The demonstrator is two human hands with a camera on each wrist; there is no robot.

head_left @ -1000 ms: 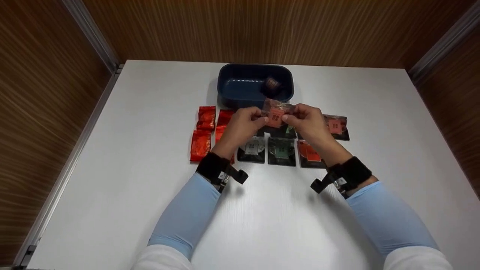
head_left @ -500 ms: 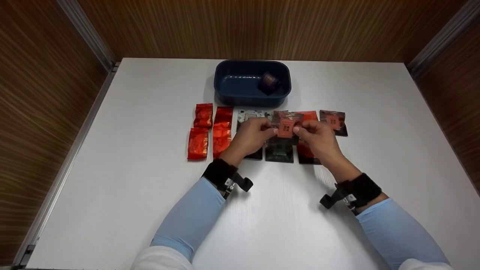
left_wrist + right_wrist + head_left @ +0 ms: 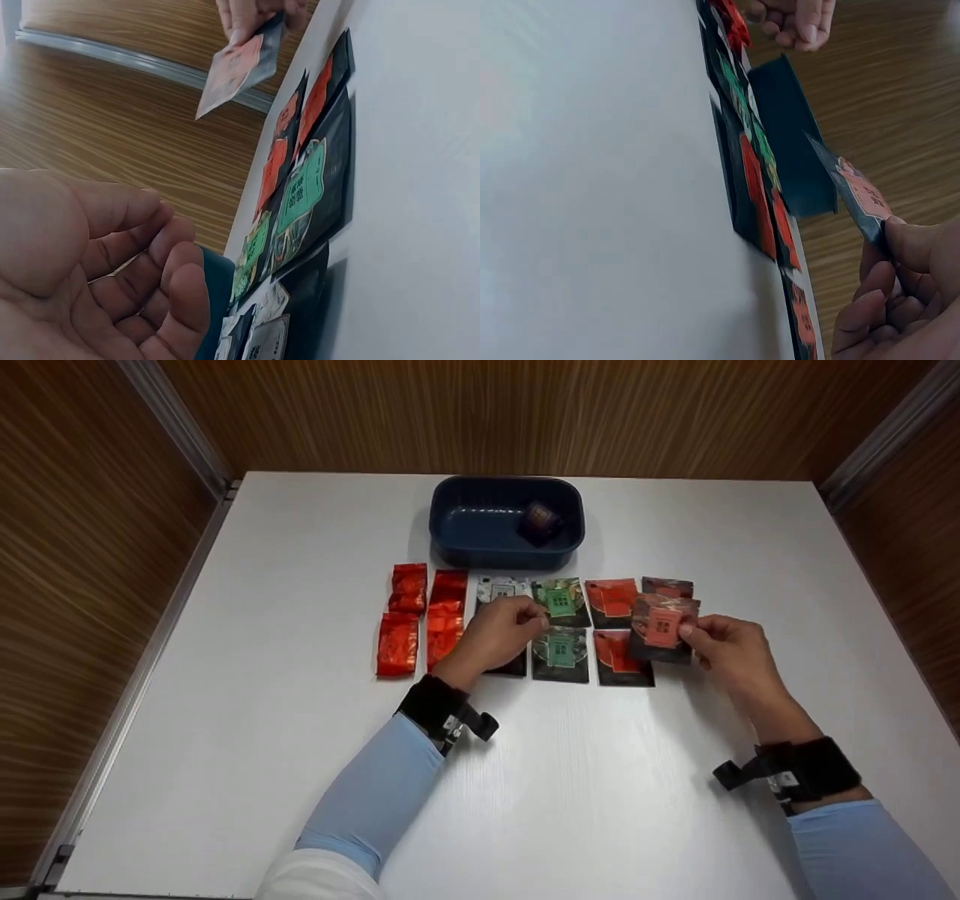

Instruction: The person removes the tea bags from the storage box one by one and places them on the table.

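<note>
Right of centre in the frame, the right hand (image 3: 731,649) pinches an orange-labelled packet (image 3: 663,630) above the counter (image 3: 300,585), beside rows of sorted packets. Left hand (image 3: 499,630) hovers loosely curled, holding nothing. One packet lies in the blue tray (image 3: 480,521); this one remains unplaced.

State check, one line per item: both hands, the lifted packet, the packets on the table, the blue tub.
Right hand: pinches one packet by its edge.
Salmon-label packet: held off the table, tilted.
Left hand: holds nothing, fingers loosely curled, over the white-label packets.
Green-label packets: two, lying flat.
Orange-label packets: two, lying flat.
Red foil packets: four, flat, two columns.
Blue tub: upright, one dark packet inside.
</note>
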